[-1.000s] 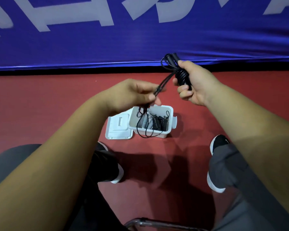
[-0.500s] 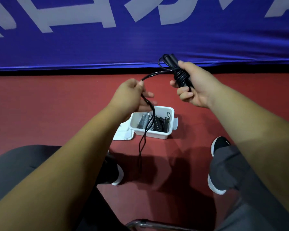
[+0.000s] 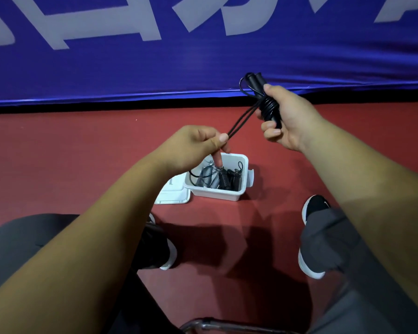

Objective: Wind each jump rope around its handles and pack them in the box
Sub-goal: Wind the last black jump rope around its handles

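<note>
My right hand (image 3: 286,119) grips the two black handles of a jump rope (image 3: 268,106), held upright with several turns of cord wound round them. A doubled length of black cord (image 3: 239,124) runs taut down-left to my left hand (image 3: 196,147), which pinches it between thumb and fingers. Below my hands a white box (image 3: 223,194) stands open on the red floor; it holds several wound ropes in black and grey.
The box's white lid (image 3: 173,196) lies flat on the floor against its left side. My two shoes (image 3: 311,237) and grey trouser legs flank the box. A blue banner with white letters (image 3: 203,56) runs along the back. A metal chair rail (image 3: 217,325) shows at the bottom.
My left hand has come down and round from beside the handles, and the loose loop that hung below it is gone. The doubled cord now runs short and taut between my hands.
</note>
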Demonstrator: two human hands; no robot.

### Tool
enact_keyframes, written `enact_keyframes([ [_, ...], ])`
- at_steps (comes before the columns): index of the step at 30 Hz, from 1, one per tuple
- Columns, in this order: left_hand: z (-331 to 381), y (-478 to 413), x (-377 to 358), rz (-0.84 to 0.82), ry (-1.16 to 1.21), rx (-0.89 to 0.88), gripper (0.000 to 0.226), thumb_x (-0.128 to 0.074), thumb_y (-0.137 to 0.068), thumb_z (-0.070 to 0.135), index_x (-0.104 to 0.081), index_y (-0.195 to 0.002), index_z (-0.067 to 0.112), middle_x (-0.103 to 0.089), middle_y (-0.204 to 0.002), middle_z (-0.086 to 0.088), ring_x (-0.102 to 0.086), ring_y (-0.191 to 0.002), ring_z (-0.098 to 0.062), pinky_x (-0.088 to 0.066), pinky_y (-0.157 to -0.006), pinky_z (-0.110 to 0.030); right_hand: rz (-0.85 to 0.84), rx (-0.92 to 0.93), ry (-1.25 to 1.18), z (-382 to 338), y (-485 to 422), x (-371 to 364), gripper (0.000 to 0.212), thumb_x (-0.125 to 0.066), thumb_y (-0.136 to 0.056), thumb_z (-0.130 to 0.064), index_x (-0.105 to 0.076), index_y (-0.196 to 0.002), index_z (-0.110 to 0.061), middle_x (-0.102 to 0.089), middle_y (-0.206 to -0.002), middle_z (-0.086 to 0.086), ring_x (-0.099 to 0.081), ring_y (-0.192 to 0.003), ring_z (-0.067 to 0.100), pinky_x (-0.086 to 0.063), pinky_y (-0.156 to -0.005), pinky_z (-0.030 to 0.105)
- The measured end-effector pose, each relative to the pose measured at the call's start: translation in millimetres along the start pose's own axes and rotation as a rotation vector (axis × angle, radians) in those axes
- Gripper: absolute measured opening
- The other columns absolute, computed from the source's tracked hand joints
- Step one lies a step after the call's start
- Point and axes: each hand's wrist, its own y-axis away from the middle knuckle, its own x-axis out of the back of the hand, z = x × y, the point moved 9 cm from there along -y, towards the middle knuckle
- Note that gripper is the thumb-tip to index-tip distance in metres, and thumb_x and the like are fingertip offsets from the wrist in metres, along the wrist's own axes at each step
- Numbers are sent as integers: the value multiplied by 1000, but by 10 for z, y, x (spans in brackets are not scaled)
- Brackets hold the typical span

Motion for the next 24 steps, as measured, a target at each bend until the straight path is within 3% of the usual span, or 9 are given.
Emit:
enact_keyframes([
  [3, -154, -44, 15, -31, -111, 70, 28, -52, -109, 39, -76, -103, 25, -79, -85, 6, -50, -71, -17, -42, -71, -31, -74, -19, -7, -31, 61, -59, 24, -64, -101, -48, -57, -100, -25, -59, -74, 2, -29, -51, 11, -18, -41, 19],
  [6, -316, -76, 21, -84, -234, 147, 24, -52, -110, 33, -76, -110, 28, -79, -88, 14, -51, -62, 3, -43, -66, -20, -186, -49, 55, -27, 169, -186, 28, -66, -99, -52, -57, -105, -26, -58, -76, 1, -28, -51, 10, -17, -40, 20],
  [10, -440, -120, 19, -56, -286, 200, 21, -57, -107, 29, -78, -105, 26, -80, -88, 14, -56, -65, -2, -47, -63, -22, -266, -61, 95, 22, 267, -340, 29, -74, -95, -46, -58, -107, -26, -60, -80, 2, -27, -53, 9, -17, -39, 19],
  [13, -476, -165, 22, 2, -196, 233, 22, -57, -107, 21, -76, -98, 14, -80, -86, 0, -63, -65, -12, -52, -67, -27, -273, -69, 69, 19, 297, -384, 21, -71, -98, -39, -56, -103, -25, -60, -81, 3, -27, -52, 7, -18, -36, 17],
  [16, -471, -184, 42, 71, -120, 238, 27, -50, -109, 15, -66, -90, 7, -74, -74, -12, -70, -58, -21, -49, -56, -27, -306, -90, 45, 11, 326, -438, 23, -69, -100, -41, -53, -105, -25, -59, -81, 2, -26, -49, 5, -18, -33, 16],
  [19, -445, -198, 63, 138, -63, 256, 28, -44, -111, 14, -59, -88, 6, -66, -70, -18, -75, -66, -37, -49, -55, -31, -379, -122, 31, 23, 376, -526, 25, -66, -100, -46, -53, -105, -26, -59, -82, 1, -25, -47, 3, -18, -32, 14],
  [22, -383, -200, 117, 203, -47, 249, 27, -41, -110, 14, -58, -92, 2, -66, -72, -25, -75, -64, -39, -52, -57, -38, -468, -171, -5, 38, 455, -602, 26, -63, -100, -50, -54, -100, -26, -58, -83, -1, -24, -46, 2, -14, -35, 13],
  [24, -293, -198, 153, 228, -82, 209, 25, -42, -109, 12, -58, -93, 1, -69, -74, -26, -75, -62, -37, -53, -51, -31, -533, -214, -7, 70, 523, -644, 28, -60, -99, -52, -53, -97, -25, -57, -83, -3, -24, -44, 1, -12, -35, 13],
])
